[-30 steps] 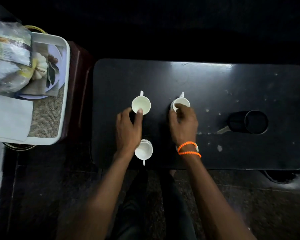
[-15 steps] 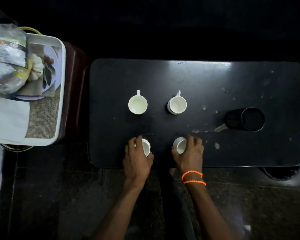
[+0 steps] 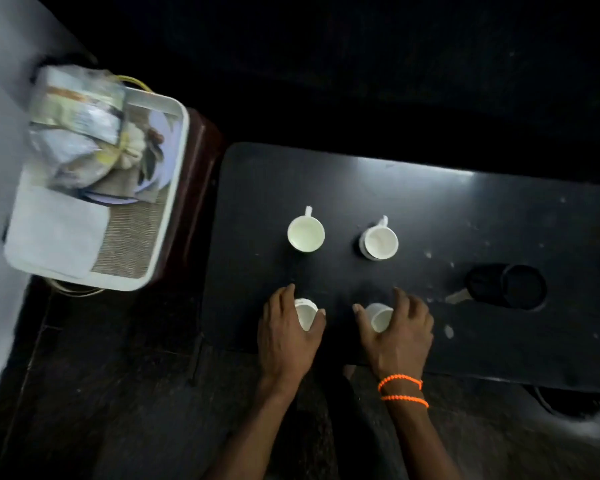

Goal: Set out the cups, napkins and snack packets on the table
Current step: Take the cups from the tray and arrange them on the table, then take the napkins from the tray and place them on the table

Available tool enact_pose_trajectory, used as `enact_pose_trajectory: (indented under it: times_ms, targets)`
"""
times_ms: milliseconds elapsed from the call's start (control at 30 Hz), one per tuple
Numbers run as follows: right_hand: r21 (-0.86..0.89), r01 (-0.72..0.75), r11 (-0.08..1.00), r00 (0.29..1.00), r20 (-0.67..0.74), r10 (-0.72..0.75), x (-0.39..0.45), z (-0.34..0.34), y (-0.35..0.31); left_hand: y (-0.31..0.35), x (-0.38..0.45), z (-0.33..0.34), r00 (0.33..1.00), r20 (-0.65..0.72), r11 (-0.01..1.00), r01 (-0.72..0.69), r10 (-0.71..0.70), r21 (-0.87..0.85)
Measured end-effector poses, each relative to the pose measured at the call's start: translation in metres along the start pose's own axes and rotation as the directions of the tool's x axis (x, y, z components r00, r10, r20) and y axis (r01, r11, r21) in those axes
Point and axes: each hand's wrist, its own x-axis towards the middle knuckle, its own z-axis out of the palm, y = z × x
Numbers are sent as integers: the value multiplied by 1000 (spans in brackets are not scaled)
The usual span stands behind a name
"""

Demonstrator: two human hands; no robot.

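Note:
Several white cups stand on the black table. The far left cup and far right cup stand free with handles pointing away. My left hand wraps the near left cup close to the table's front edge. The near right cup sits inside the fingers of my right hand, whose wrist carries orange bead bracelets. On the white tray to the left lie snack packets and a folded white napkin.
A black cup lies on its side at the table's right. The tray rests on a dark red-brown stand beside the table's left end. A pale wall runs along the far left. Dark floor lies below the table.
Both hands left the far cups and came back to the two near cups, closing around them. The view has swung right and down, so the tray and table sit lower in frame.

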Motion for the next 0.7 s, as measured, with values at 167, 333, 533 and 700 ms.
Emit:
enact_pose_trajectory:
  times_ms: [167, 333, 533, 700]
  targets:
    - [89, 257, 962, 965, -70, -251, 7, -1, -72, -12, 27, -46, 983, -173, 979, 30, -66, -200]
    - [206, 508, 836, 859, -49, -510, 14, 16, -181, -35, 68, -108, 935, -334, 960, 28, -124, -279]
    - [319, 686, 654, 680, 39, -732, 6, 52, -313, -86, 118, -190, 856, -465, 939, 64, -226, -338]
    - [306, 788, 534, 514, 152, -844, -15, 83, -393, -144, 146, -247, 739, -570, 913, 152, -359, -378]
